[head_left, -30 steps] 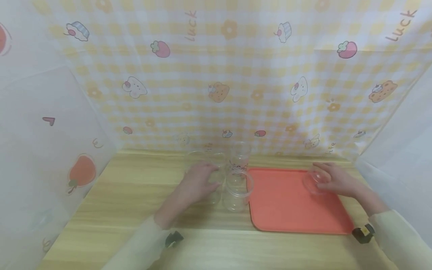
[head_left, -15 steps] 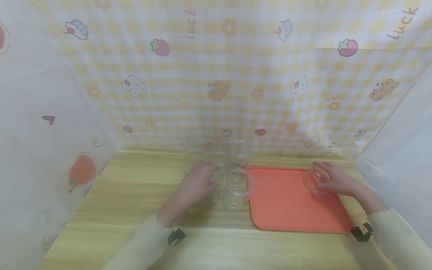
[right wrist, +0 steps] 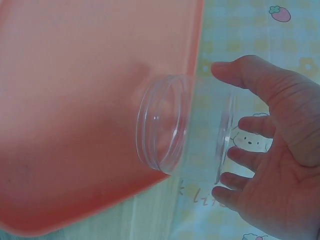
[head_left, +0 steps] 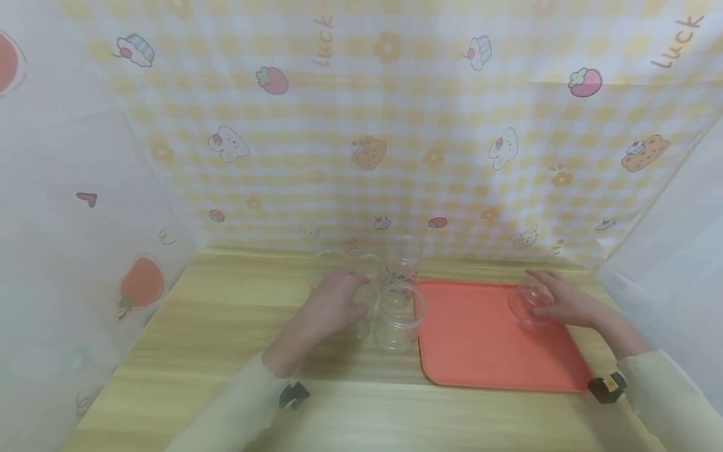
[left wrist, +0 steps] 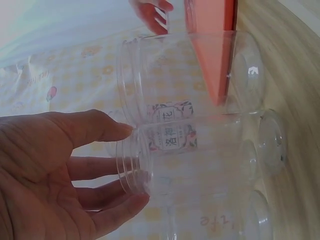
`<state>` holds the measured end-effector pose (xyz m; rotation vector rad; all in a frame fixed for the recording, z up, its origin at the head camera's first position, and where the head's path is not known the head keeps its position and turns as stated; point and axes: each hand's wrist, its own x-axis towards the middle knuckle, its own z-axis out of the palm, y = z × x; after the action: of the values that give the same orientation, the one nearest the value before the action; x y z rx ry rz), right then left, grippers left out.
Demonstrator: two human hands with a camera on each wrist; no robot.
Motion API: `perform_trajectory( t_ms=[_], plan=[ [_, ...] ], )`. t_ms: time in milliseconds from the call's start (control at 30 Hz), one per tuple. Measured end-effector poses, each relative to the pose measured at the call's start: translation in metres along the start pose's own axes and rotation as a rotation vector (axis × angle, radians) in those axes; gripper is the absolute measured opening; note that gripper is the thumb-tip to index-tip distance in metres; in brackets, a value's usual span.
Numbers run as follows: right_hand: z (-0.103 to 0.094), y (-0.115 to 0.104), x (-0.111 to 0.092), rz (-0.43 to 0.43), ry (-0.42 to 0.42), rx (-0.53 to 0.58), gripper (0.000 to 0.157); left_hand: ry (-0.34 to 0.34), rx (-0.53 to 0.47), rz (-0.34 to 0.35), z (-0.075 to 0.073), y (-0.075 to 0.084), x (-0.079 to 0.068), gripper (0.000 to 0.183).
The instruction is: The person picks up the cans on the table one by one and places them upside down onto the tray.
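My left hand [head_left: 333,301] is at the left of a cluster of several clear plastic jars. In the left wrist view its thumb and fingers hold the threaded rim of one upright jar [left wrist: 210,165]. A wider clear jar [head_left: 400,314] stands beside it, with a tall jar bearing a printed label [head_left: 402,273] behind. At the far right corner of the orange tray [head_left: 480,345], my right hand [head_left: 567,304] grips a small clear jar [right wrist: 200,130] round its base. That jar looks upside down, its threaded rim toward the tray.
The tray lies on a wood-grain table [head_left: 226,351], its left edge close to the jars. A yellow checked cloth [head_left: 316,125] hangs behind, and pale cloths stand at both sides. See-through outlines of the left jars overlap and are hard to separate.
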<state>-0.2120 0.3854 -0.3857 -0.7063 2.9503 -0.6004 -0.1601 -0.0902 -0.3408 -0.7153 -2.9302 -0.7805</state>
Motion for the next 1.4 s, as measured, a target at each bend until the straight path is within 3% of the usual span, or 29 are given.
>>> perform_trajectory(
  t_ms=[300, 467, 1033, 1400],
  plan=[
    [-0.008, -0.004, -0.005, -0.046, 0.082, 0.003, 0.074, 0.015, -0.048, -0.024, -0.008, -0.004, -0.002, 0.046],
    [-0.012, -0.009, -0.009, -0.025, 0.099, 0.022, 0.070, 0.027, -0.075, -0.019, -0.015, -0.006, -0.006, 0.048],
    [-0.014, -0.013, -0.017, 0.010, 0.178, 0.064, 0.071, 0.030, -0.037, -0.042, -0.030, -0.016, -0.020, 0.051],
    [-0.015, -0.013, -0.026, -0.030, 0.233, 0.135, 0.068, 0.071, -0.070, -0.060, -0.035, -0.029, -0.027, 0.045]
  ],
)
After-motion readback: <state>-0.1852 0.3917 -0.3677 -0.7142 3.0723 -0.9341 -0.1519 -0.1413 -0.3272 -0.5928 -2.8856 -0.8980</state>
